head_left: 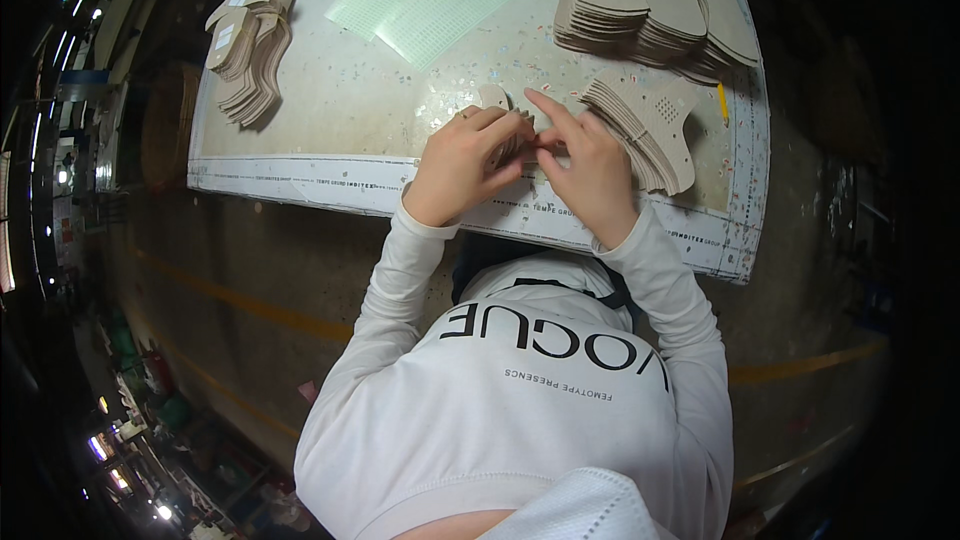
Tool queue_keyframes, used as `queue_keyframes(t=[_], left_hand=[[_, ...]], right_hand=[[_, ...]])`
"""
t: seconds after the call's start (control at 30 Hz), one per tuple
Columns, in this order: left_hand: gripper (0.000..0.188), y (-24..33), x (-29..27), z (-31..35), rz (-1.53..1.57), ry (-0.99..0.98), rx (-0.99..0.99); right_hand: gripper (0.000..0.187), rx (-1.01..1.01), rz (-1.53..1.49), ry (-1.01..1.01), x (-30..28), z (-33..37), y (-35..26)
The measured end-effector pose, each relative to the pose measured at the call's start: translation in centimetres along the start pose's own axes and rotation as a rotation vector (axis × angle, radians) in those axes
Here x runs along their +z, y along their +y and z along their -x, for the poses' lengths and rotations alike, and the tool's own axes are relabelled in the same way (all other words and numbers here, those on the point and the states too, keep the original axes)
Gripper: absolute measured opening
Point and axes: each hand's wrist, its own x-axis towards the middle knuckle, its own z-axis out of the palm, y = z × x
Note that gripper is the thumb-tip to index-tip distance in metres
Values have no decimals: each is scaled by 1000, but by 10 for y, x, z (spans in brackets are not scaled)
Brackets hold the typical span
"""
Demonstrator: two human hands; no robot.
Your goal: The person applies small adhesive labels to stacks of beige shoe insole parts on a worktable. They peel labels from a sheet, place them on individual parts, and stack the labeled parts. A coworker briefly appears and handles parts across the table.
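Note:
Close to the table's front edge, my left hand [462,162] is closed round a small stack of beige cut pieces [494,97]. The fingers cover much of that stack; a rounded end sticks out beyond them. My right hand [592,165] meets it from the right, thumb and fingertips pinched together at the stack's edge, with the index finger stretched out. Whatever sits in that pinch is too small and covered to tell. Just right of this hand lies a fanned stack of beige pieces with punched holes [655,130].
Tall stacks of larger beige pieces [605,5] stand at the far right. Bundled curved pieces [250,60] lie at the left, and pale green printed sheets [455,0] at the back. A yellow stick [723,103] rests near the right edge. White printed tape [300,177] borders the table.

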Motion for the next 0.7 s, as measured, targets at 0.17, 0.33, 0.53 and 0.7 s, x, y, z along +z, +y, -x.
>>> queue_keyframes(t=[0.17, 0.33, 0.53, 0.7], left_hand=[[32, -1, 4, -2, 25, 5, 8], [31, -5, -2, -2, 147, -23, -33], [33, -5, 1, -2, 98, -36, -59], [35, -7, 1, -3, 12, -36, -13]], right_hand=[[67, -177, 154, 135, 4, -3, 4], [75, -83, -141, 95, -2, -4, 1], [82, -36, -254, -5, 0, -5, -6], [81, -82, -163, -40, 5, -5, -8]])
